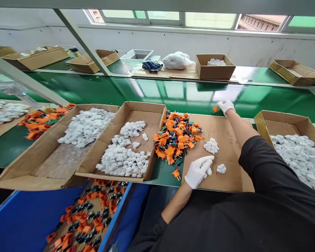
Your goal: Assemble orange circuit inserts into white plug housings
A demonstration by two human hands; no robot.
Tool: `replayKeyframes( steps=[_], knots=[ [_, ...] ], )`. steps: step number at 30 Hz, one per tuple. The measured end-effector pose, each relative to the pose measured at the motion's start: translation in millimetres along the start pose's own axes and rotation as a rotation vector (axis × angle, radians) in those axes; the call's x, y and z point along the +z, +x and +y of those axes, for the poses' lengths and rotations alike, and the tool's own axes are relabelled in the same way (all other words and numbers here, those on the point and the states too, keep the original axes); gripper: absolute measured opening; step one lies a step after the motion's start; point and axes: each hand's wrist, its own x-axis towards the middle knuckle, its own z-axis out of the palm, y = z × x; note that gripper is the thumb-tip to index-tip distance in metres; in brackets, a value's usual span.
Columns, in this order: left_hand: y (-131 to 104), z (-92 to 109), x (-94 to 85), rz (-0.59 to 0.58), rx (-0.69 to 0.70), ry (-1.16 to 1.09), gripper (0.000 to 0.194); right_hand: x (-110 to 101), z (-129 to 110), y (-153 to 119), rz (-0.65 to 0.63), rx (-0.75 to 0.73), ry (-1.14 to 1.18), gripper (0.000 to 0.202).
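Observation:
At the edge of the green conveyor belt, my right hand [226, 106], in a white glove, reaches far forward. An orange plug piece [215, 109] is at its pinched fingertips. My left hand [199, 171], also gloved, is low over the cardboard sheet [235, 175] with its fingers stretched out to the right. Just beyond those fingers lies a small heap of white pieces [211, 145], and a smaller white cluster [221, 168] is to their right. Left of the sheet is a pile of orange plug pieces with green circuit boards [174, 136]; one loose orange plug [176, 174] lies nearer me.
Cardboard boxes of white pieces stand left [78, 171] and right [262, 120]. The green belt [152, 91] runs across behind. Beyond it, a shelf carries more boxes [215, 71] and a white bag [177, 60]. Lower left, a blue bin [42, 210] holds many orange pieces.

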Motion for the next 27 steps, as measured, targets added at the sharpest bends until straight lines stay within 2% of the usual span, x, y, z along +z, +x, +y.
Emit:
replayKeyframes(
  steps=[4, 9, 13, 14, 16, 18, 22, 27],
  knots=[
    [2.4, -3.2, 0.3, -0.029, -0.004, 0.031, 0.059, 1.5, 13.7, 5.5, 0.064, 0.093, -0.097, 0.022],
    [0.4, -1.5, 0.2, -0.035, 0.015, 0.107, 0.053, 1.0, 7.6, -3.8, 0.041, 0.012, -0.12, 0.038],
    [-3.7, 2.5, 1.3, -0.033, 0.052, 0.216, 0.047, -11.4, -1.8, -51.0, -0.084, -0.148, -0.113, 0.034],
    [-4.5, 3.2, 1.7, -0.035, 0.062, 0.246, 0.046, -15.5, -1.7, -68.2, -0.159, -0.199, -0.129, 0.029],
    [-5.4, 3.5, 2.8, -0.038, 0.091, 0.31, 0.044, -21.8, 1.7, -103.4, -0.425, -0.318, -0.365, 0.026],
    [-5.3, 2.2, 3.8, -0.052, 0.115, 0.367, 0.042, -23.0, 7.8, -133.6, -0.508, -0.301, -0.432, 0.021],
    [-3.7, -2.7, 4.7, -0.059, 0.134, 0.411, 0.042, -13.5, 18.0, -164.4, -0.511, -0.302, -0.421, 0.025],
    [-2.6, -4.5, 4.2, -0.04, 0.132, 0.439, 0.04, -7.0, 24.3, -170.2, -0.455, -0.321, -0.297, 0.019]
  ],
)
